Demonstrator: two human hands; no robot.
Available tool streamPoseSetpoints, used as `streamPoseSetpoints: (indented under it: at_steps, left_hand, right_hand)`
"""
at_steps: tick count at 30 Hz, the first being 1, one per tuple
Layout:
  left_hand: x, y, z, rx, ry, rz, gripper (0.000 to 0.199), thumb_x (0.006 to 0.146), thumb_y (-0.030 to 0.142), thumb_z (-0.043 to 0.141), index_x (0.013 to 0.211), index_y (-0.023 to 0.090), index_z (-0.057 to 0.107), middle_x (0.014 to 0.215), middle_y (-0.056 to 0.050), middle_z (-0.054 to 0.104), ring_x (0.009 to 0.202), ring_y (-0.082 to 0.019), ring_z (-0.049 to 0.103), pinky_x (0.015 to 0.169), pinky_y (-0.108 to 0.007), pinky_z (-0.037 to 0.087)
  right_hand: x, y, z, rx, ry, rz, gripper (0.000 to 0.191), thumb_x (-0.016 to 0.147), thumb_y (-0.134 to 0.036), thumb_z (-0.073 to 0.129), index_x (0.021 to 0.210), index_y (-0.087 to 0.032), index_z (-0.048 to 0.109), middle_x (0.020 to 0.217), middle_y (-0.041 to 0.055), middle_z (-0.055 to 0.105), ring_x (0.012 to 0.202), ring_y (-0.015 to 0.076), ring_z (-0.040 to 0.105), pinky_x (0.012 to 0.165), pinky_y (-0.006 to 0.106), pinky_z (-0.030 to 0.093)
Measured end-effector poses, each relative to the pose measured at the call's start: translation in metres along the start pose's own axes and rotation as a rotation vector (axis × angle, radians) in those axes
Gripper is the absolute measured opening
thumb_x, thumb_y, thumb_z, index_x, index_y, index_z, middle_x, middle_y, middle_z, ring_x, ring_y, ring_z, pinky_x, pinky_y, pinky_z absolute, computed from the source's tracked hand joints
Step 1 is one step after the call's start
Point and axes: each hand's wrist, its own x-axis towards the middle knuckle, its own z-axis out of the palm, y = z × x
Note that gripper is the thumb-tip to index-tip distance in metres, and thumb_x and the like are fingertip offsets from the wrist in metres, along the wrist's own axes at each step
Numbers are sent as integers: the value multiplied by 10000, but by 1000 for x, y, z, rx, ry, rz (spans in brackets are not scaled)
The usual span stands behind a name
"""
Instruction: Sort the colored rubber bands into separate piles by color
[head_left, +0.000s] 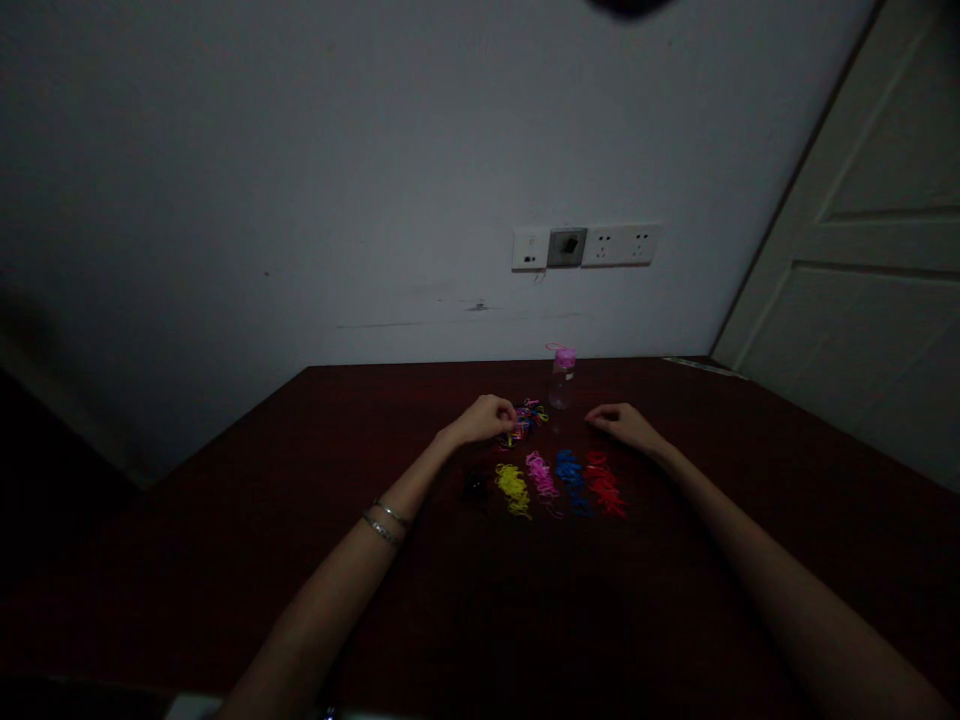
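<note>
My left hand (486, 418) is at the left edge of a mixed pile of coloured rubber bands (531, 415), its thumb and fingertips pinched together. What lies in that pinch is too small to make out. To the right of the pile, my right hand (624, 424) rests low over the table with fingers closed; anything in them is hidden. Nearer to me lie sorted heaps in a row: black bands (475, 486), yellow bands (513, 490), pink bands (541, 474), blue bands (571, 480) and red bands (604, 484).
A clear bottle with a pink lid (562, 380) stands upright behind the pile, between my hands. The dark red table (360, 420) meets a pale wall (375, 180) with a socket panel (619, 245). A white door (862, 270) is at the right. The light is dim.
</note>
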Motion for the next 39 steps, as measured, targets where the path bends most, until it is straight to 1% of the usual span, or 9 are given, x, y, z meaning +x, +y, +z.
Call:
streamPoseSetpoints:
  at_steps: [4, 8, 14, 19, 23, 26, 30, 33, 39]
  left_hand:
    - [-2, 17, 10, -63, -173, 44, 149, 657, 177, 558, 728, 109, 670, 591, -4, 568, 540, -79, 465, 500, -178, 316]
    - [-4, 21, 14, -113, -284, 54, 132, 638, 142, 562, 703, 114, 673, 595, -1, 581, 549, -79, 485, 508, -170, 329]
    - [-5, 17, 18, -186, -337, 31, 151, 627, 133, 568, 735, 128, 674, 578, 11, 576, 518, -71, 471, 493, -171, 326]
    - [-5, 13, 16, -263, -318, -9, 166, 634, 191, 603, 763, 115, 675, 596, -2, 581, 533, -73, 482, 498, -172, 331]
    - [-1, -5, 10, -357, -191, -61, 184, 637, 212, 605, 770, 101, 668, 636, -20, 603, 569, -83, 501, 541, -186, 368]
    - [0, -30, 2, -379, 16, -122, 155, 624, 189, 604, 733, 93, 658, 672, -33, 618, 596, -85, 510, 575, -192, 388]
    - [-4, -66, -9, -382, 290, -284, 192, 613, 219, 615, 752, 90, 649, 603, -15, 589, 530, -73, 473, 510, -181, 357]
    - [-9, -84, -16, -426, 449, -374, 201, 607, 225, 608, 757, 96, 642, 580, -3, 571, 498, -66, 454, 478, -175, 336]
    - [-16, -95, -18, -475, 570, -477, 223, 602, 243, 598, 773, 104, 632, 506, 26, 522, 413, -44, 385, 420, -169, 289]
  right_hand:
    - [1, 1, 1, -5, 8, -15, 220, 680, -278, 524, 780, -158, 679, 812, 44, 687, 764, 184, 601, 698, 264, 447]
    - [1, 2, 1, -3, 7, -2, 220, 676, -276, 530, 784, -158, 681, 817, 45, 687, 778, 186, 600, 713, 268, 448]
    - [2, 4, 1, -7, -11, 1, 239, 682, -274, 520, 809, -151, 680, 839, 58, 683, 763, 186, 601, 706, 273, 449]
    - [2, 2, 2, -4, 6, -18, 230, 672, -254, 519, 802, -153, 680, 834, 53, 684, 773, 185, 601, 712, 269, 450]
    - [0, -9, 4, -36, 18, -41, 229, 680, -244, 509, 812, -149, 670, 804, 48, 675, 737, 175, 593, 679, 262, 448]
    - [-1, -21, 10, -58, 22, -104, 229, 697, -237, 495, 829, -150, 660, 804, 47, 664, 724, 166, 587, 659, 251, 444]
    - [-3, -40, 23, -124, 1, -256, 203, 709, -204, 503, 840, -162, 653, 885, 56, 644, 794, 166, 582, 718, 248, 434]
    - [-7, -55, 34, -218, 0, -286, 195, 730, -223, 520, 875, -197, 648, 936, 52, 637, 845, 176, 575, 746, 257, 420]
    - [-8, -75, 46, -366, 49, -192, 193, 773, -308, 507, 887, -222, 638, 955, 51, 632, 859, 192, 572, 670, 251, 399]
